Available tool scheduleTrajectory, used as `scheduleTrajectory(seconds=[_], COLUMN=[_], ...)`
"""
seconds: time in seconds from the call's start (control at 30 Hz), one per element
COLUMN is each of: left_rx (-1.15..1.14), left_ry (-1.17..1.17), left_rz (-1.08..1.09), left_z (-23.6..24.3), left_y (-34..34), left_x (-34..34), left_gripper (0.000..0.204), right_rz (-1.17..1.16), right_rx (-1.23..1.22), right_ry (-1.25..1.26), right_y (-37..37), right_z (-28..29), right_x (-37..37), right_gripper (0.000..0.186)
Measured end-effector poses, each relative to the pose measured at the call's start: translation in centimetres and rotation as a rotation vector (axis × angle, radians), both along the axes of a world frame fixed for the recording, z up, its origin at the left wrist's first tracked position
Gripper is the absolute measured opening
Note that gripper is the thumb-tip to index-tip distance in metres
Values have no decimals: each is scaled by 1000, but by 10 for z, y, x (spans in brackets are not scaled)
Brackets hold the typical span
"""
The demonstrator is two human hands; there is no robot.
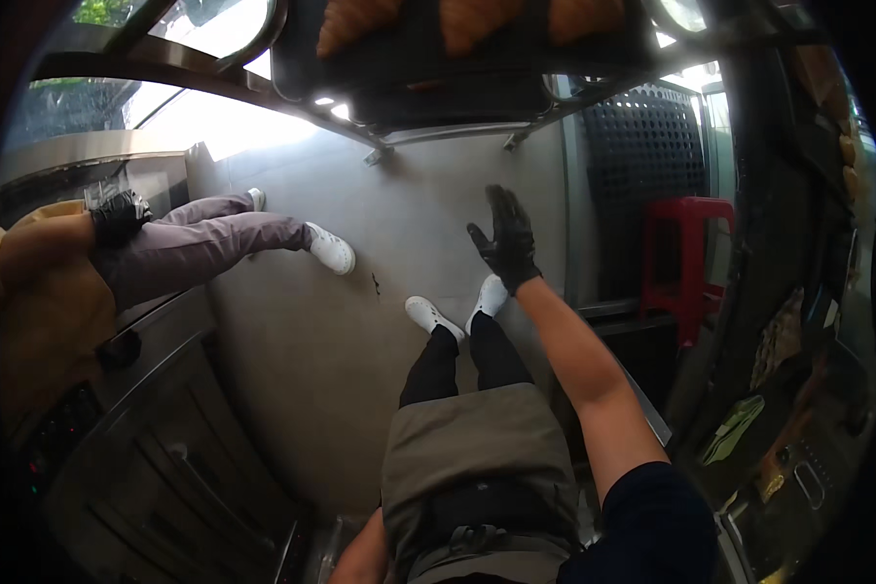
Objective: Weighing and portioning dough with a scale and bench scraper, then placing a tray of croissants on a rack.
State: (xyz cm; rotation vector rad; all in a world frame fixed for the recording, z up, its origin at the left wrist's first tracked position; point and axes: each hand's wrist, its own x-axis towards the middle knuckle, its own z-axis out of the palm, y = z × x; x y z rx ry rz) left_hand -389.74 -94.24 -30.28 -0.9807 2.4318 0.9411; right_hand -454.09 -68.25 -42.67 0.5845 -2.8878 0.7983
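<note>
My right hand (509,238) wears a black glove and is stretched out over the floor in front of me. Its fingers are extended, with the thumb held apart, and nothing is in it. Of my left arm only part of the bare forearm (362,553) shows at the lower edge, beside my olive apron (477,433); the hand itself is hidden. Beyond my right hand, at the top, several croissants (477,21) lie on a dark tray (414,49) in a metal rack (292,97). My hand is apart from the tray.
To the left stands another person in a mustard top (54,302), with a black-gloved hand (119,216). A red plastic stool (686,263) is at the right, near a dark perforated panel (647,141). Cabinet-like equipment (156,448) fills the lower left. The grey floor (292,360) lies between.
</note>
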Motion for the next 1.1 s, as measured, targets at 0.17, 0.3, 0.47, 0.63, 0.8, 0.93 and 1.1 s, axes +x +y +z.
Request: scheduleTrajectory(seconds=[0.17, 0.3, 0.47, 0.63, 0.8, 0.93, 1.1], left_rx=[-147, -303, 123, 176, 154, 112, 78], left_ry=[-162, -168, 535, 673, 727, 709, 657], left_rz=[90, 169, 840, 568, 442, 326, 378], left_z=[-70, -192, -211, -255, -269, -262, -247], left_y=[31, 25, -40, -29, -25, -18, -10], left_x=[7, -76, -267, -340, -357, -359, -349], left_gripper=[39, 36, 35, 34, 31, 30, 31], right_rz=[190, 86, 221, 428, 771, 892, 693], right_rx=[262, 411, 294, 25, 36, 41, 229], right_ry=[325, 387, 622, 519, 285, 88, 88], right_y=[-28, -34, -10, 1, -11, -18, -24], right_z=[-33, -82, -78, -41, -22, -35, -7], right_x=[-161, -193, -174, -144, -173, -178, -132], right_gripper=[66, 25, 23, 43, 79, 79, 80])
